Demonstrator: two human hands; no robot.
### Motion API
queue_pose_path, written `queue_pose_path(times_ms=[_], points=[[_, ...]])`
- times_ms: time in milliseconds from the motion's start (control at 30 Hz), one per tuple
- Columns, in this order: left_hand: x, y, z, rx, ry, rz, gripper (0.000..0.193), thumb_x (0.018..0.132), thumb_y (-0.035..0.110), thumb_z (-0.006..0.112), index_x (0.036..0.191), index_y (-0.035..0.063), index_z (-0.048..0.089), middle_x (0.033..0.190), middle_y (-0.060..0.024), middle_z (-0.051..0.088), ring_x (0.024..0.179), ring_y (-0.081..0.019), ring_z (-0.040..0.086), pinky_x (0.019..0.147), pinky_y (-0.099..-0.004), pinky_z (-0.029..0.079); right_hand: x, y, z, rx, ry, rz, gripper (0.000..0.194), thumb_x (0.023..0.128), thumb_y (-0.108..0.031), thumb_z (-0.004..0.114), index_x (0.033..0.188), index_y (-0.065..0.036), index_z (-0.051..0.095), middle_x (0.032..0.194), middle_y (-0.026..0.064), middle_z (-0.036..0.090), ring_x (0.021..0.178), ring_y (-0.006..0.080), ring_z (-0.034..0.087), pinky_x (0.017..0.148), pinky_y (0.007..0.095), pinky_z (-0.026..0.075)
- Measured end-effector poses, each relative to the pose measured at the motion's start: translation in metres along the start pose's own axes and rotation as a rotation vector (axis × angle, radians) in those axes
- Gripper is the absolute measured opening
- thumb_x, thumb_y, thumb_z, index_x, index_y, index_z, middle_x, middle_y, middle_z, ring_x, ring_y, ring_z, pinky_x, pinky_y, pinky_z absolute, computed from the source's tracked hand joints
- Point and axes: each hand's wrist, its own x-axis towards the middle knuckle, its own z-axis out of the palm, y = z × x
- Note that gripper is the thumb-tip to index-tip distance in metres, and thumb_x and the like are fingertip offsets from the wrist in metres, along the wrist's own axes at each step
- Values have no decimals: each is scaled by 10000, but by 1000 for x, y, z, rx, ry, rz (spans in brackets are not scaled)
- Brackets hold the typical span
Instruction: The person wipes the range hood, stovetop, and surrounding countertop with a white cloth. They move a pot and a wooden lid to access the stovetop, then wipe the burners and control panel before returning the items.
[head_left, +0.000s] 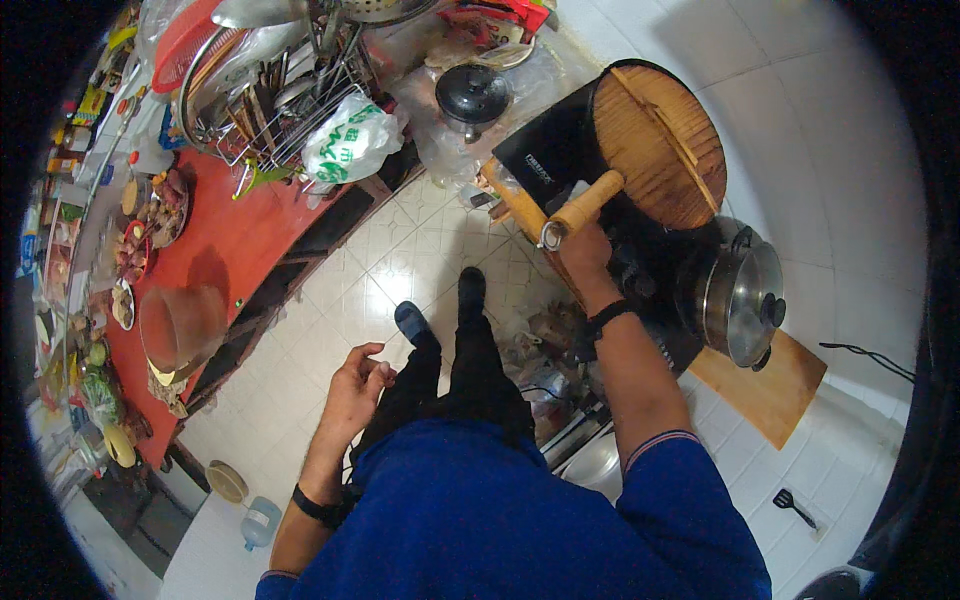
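My left hand (358, 390) hangs in the air over the floor in front of my legs. It holds nothing, and its fingers are loosely bent and apart. My right hand (586, 253) is at the front of the black gas stove (540, 154), just below the wooden handle (589, 206) of a wok. That handle covers my fingers, so I cannot see whether they grip anything. A round wooden lid (652, 142) with a crossbar covers the wok. Beside it, nearer to me, a steel pot (739, 300) with a glass lid stands on the stove.
A red table (247, 217) on the left bears plates of food, vegetables and a blurred round vessel (184, 322). Behind are a wire utensil rack (285, 135), a white plastic bag (352, 142) and a black-lidded pot (472, 94). A wooden board (772, 386) lies right; plastic bags (540, 337) sit below.
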Motion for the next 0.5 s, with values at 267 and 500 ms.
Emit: queue_pose_path(times_ms=[267,500], points=[[-5,-15,0,61,-2,-24,371,1055,186,575,1373,11,500,1002,-168,729,932,-239,727,859,-362,577,23,-79,10,147,38,-243,429,935,-168,550,1330,-17,481,964,310,707,924,505,689,825,551,548],[-7,-14,5,85,-12,-27,361,1052,170,572,1369,13,503,1000,-167,727,921,-236,723,855,-364,576,27,-116,-21,48,0,-486,253,948,-78,512,1192,-13,493,922,279,716,890,476,704,765,570,540]])
